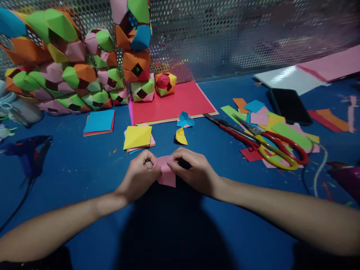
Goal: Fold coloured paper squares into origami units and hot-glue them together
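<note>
A small pink paper square (167, 177) is held up between my two hands, its lower edge hanging free. My left hand (143, 169) pinches its left side, and my right hand (194, 168) grips the upper right side between thumb and fingers. Just beyond my hands lies a folded yellow paper piece (181, 136). Behind that sits a folded blue and pink paper unit (185, 119). A stack of paper squares with yellow on top (137, 137) lies beyond my left hand.
Folded-paper balls (136, 67) stand stacked at the back left, before a perforated metal panel (225, 37). Red sheets (171, 103) lie at the back. Scissors (278, 152), paper scraps (292, 135) and a phone (289, 105) are on the right. A blue glue gun (29, 155) stands left.
</note>
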Action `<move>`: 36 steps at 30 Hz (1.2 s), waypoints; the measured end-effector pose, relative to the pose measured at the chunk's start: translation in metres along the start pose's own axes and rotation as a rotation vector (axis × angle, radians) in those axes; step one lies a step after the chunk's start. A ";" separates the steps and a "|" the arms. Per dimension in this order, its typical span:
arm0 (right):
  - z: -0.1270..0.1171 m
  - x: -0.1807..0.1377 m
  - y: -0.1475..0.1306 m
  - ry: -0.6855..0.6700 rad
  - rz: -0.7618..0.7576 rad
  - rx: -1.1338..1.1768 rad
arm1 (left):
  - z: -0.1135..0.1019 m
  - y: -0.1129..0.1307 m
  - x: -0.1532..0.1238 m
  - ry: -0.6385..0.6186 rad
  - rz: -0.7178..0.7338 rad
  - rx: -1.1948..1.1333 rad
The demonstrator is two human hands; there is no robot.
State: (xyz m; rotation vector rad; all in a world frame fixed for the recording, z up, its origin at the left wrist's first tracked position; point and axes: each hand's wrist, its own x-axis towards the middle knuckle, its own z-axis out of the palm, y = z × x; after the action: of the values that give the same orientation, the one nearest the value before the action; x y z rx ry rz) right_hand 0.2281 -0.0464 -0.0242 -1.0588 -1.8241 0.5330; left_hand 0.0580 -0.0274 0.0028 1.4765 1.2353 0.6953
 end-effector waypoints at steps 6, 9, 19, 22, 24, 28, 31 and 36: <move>-0.002 -0.002 -0.001 -0.030 -0.146 0.068 | 0.000 0.001 0.000 -0.021 -0.050 -0.077; -0.002 -0.003 -0.001 -0.029 -0.181 0.046 | 0.000 0.001 -0.002 -0.069 -0.060 -0.111; -0.001 -0.003 0.001 -0.046 -0.187 0.024 | 0.001 0.004 -0.004 -0.070 -0.064 -0.161; -0.002 -0.003 0.000 -0.050 -0.179 0.036 | 0.001 0.002 -0.004 -0.085 -0.045 -0.158; -0.002 -0.002 -0.001 -0.041 -0.133 0.048 | 0.001 0.001 -0.004 -0.085 -0.029 -0.126; -0.002 -0.001 -0.007 0.012 0.137 0.103 | 0.001 0.001 -0.004 -0.003 0.008 -0.095; -0.001 -0.003 -0.010 -0.028 0.212 0.133 | 0.002 0.002 -0.005 0.069 0.038 -0.092; 0.000 -0.003 -0.004 0.004 0.026 0.022 | 0.002 -0.001 -0.006 0.011 0.048 -0.038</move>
State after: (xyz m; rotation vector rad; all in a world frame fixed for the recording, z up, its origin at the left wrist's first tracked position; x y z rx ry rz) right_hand 0.2267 -0.0513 -0.0229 -1.0695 -1.7993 0.5644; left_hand 0.0571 -0.0338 0.0022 1.4769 1.1927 0.7555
